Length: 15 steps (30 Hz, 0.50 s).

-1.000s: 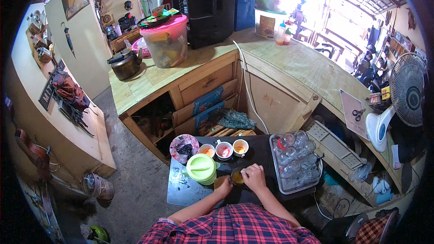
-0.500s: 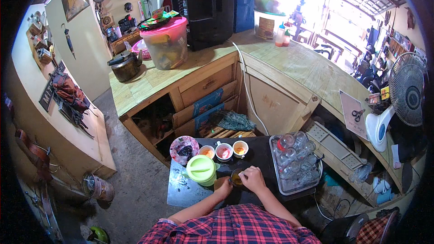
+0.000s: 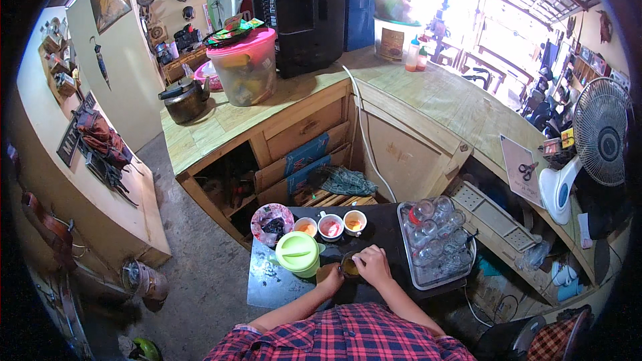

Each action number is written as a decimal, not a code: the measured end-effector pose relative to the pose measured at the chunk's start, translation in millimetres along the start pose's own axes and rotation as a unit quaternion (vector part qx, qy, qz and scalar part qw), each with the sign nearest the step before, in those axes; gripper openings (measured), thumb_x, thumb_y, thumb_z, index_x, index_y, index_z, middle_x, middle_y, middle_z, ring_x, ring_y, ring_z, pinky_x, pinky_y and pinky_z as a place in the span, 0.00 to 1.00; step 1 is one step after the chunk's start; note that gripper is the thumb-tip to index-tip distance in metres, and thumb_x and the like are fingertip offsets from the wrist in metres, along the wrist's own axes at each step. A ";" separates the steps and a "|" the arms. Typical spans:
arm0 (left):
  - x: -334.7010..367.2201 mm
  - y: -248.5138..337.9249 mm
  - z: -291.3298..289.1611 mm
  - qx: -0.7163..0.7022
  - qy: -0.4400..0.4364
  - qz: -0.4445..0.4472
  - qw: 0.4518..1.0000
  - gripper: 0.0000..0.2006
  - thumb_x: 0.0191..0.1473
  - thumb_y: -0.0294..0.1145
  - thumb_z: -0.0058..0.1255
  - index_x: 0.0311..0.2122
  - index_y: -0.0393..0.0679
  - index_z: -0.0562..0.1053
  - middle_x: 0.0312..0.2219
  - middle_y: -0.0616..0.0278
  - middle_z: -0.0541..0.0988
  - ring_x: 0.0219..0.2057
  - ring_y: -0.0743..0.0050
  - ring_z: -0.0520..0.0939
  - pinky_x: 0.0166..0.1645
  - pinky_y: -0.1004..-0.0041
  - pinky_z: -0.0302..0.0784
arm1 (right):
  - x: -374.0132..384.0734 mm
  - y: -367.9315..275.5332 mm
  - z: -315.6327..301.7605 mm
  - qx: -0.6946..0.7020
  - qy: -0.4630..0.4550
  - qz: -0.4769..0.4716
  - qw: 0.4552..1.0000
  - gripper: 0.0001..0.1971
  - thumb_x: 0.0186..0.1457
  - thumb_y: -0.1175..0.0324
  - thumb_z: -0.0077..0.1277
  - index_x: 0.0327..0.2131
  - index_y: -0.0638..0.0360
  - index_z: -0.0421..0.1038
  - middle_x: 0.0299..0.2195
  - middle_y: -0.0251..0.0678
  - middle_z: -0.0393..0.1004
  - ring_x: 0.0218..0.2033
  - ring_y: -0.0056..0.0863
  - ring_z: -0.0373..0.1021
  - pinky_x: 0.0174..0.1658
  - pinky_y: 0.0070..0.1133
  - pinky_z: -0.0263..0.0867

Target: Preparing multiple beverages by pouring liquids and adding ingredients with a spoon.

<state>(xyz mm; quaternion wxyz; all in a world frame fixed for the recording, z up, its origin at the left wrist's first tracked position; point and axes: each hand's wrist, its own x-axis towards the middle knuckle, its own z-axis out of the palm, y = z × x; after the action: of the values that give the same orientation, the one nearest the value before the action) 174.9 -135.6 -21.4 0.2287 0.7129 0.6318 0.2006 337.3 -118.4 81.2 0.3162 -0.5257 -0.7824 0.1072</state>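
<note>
On the low dark table, my left hand (image 3: 329,279) is closed round the near left side of a dark cup (image 3: 349,265) with brownish liquid in it. My right hand (image 3: 374,265) pinches down at the cup's right rim; what its fingers hold is too small to make out. Left of the cup stands a lidded light-green pitcher (image 3: 297,254). Three white cups stand in a row beyond: a left cup (image 3: 305,227), a middle cup (image 3: 331,226) with pink contents, and a right cup (image 3: 355,221), the outer two with orange contents. A pink-patterned bowl (image 3: 253,227) holds something black.
At the table's right, a tray (image 3: 436,283) is heaped with clear glass jars (image 3: 438,230). Behind rises a wooden counter (image 3: 428,83) bearing a kettle (image 3: 186,101), a pink-lidded tub (image 3: 244,70) and a black speaker (image 3: 298,17). A fan (image 3: 602,134) and scissors (image 3: 527,171) sit at right.
Both hands stay at the dark cup, with hardly any movement of the fingers. The view has shifted very slightly; the things on the table keep their places.
</note>
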 end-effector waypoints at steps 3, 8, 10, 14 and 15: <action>1.4 4.7 -3.9 -0.005 -0.015 -0.001 1.000 0.09 0.43 0.35 0.52 0.31 0.43 0.75 0.26 0.50 0.78 0.30 0.47 0.79 0.36 0.56 0.73 | -1.6 6.2 2.1 -0.006 -0.003 0.004 1.000 0.06 0.45 0.67 0.54 0.21 0.58 0.77 0.22 0.35 0.74 0.28 0.33 0.69 0.33 0.30 0.61; 0.6 -1.0 -0.2 0.000 -0.011 0.000 1.000 0.10 0.43 0.36 0.53 0.31 0.43 0.75 0.27 0.50 0.78 0.31 0.47 0.78 0.36 0.55 0.73 | 1.1 -1.5 -0.7 -0.024 0.025 0.009 0.999 0.07 0.45 0.66 0.54 0.21 0.57 0.77 0.22 0.35 0.74 0.29 0.33 0.69 0.34 0.30 0.61; 1.0 0.8 -1.5 -0.001 -0.014 -0.008 1.000 0.10 0.43 0.37 0.53 0.30 0.43 0.75 0.27 0.50 0.78 0.31 0.46 0.78 0.36 0.55 0.73 | 0.7 1.1 -2.2 -0.039 -0.066 0.031 0.997 0.07 0.45 0.66 0.54 0.22 0.57 0.77 0.23 0.34 0.74 0.31 0.31 0.69 0.36 0.29 0.60; -0.3 2.4 -5.3 0.000 -0.013 0.006 1.000 0.09 0.43 0.36 0.53 0.29 0.43 0.74 0.26 0.50 0.78 0.31 0.47 0.78 0.36 0.55 0.72 | 1.9 -4.8 -4.6 -0.006 0.017 -0.002 1.000 0.06 0.45 0.65 0.54 0.22 0.56 0.77 0.23 0.34 0.75 0.30 0.32 0.69 0.35 0.29 0.61; -0.4 0.9 -4.5 0.005 -0.011 0.010 1.000 0.09 0.43 0.36 0.53 0.29 0.43 0.74 0.26 0.50 0.78 0.31 0.47 0.78 0.36 0.55 0.72 | 1.0 -4.1 -4.4 -0.028 -0.017 0.008 0.999 0.07 0.45 0.65 0.54 0.22 0.56 0.77 0.23 0.34 0.75 0.30 0.32 0.69 0.35 0.29 0.61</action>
<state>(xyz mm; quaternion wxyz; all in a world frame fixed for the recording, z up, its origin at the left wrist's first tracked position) 172.9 -135.8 -17.1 0.2296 0.7223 0.6235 0.1918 336.6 -120.0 87.1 0.2872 -0.5391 -0.7858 0.0965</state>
